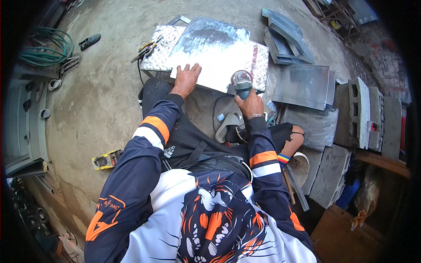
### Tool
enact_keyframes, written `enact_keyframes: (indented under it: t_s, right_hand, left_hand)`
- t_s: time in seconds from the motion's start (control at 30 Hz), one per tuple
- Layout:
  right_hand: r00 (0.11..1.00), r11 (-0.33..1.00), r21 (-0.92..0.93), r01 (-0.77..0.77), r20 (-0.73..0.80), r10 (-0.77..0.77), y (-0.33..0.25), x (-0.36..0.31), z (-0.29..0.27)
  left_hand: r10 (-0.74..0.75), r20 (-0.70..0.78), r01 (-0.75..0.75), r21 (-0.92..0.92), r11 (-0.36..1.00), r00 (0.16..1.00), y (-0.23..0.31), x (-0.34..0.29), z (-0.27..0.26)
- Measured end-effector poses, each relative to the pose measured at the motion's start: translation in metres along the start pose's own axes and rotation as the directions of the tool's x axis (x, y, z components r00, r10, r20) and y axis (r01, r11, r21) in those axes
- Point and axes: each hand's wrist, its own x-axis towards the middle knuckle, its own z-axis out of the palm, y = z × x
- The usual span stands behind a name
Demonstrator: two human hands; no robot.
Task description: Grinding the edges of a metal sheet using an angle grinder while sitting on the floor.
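Note:
A shiny sheet of metal (206, 48) lies over a tread-patterned metal plate (259, 65) in front of me. Fingers spread, my left hand (186, 80) rests on the sheet's near left part. My right hand (250, 105) is wrapped round the body of an angle grinder (242, 83). The grinder's head and guard are at the sheet's near right corner; whether its disc touches the metal I cannot tell. A pair of pliers (147, 49) with dark and yellow handles lies on the plate's left end.
Bent metal channels (289, 39) lie at the far right, with flat metal sheets (302, 85) nearer. Concrete blocks (354, 114) stand to the right. A green hose (48, 46) is coiled at the far left. A yellow tool (104, 161) lies on the floor by my left elbow.

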Motion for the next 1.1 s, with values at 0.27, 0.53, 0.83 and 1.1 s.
enact_keyframes:
  t_s: [0.27, 0.53, 0.83, 1.1]
  right_hand:
    - [0.999, 0.999, 0.007, -0.037, -0.005, 0.037, -0.005, 0.000, -0.004]
    - [0.996, 0.995, 0.034, -0.093, 0.005, 0.093, -0.001, 0.003, -0.001]
    - [0.995, 0.993, 0.057, -0.103, 0.004, 0.103, -0.005, -0.010, -0.001]
    - [0.941, 0.944, 0.140, -0.297, -0.125, 0.315, 0.048, -0.010, -0.003]
  left_hand:
    - [0.013, 0.003, -0.013, 0.045, 0.999, 1.000, -0.002, 0.000, 0.000]
    - [0.032, -0.005, -0.032, 0.053, 0.998, 0.999, 0.001, -0.002, -0.004]
    - [0.038, 0.007, -0.039, 0.046, 0.998, 0.999, 0.002, -0.001, -0.007]
    - [0.032, 0.000, -0.032, -0.021, 0.999, 0.999, 0.000, 0.004, -0.013]
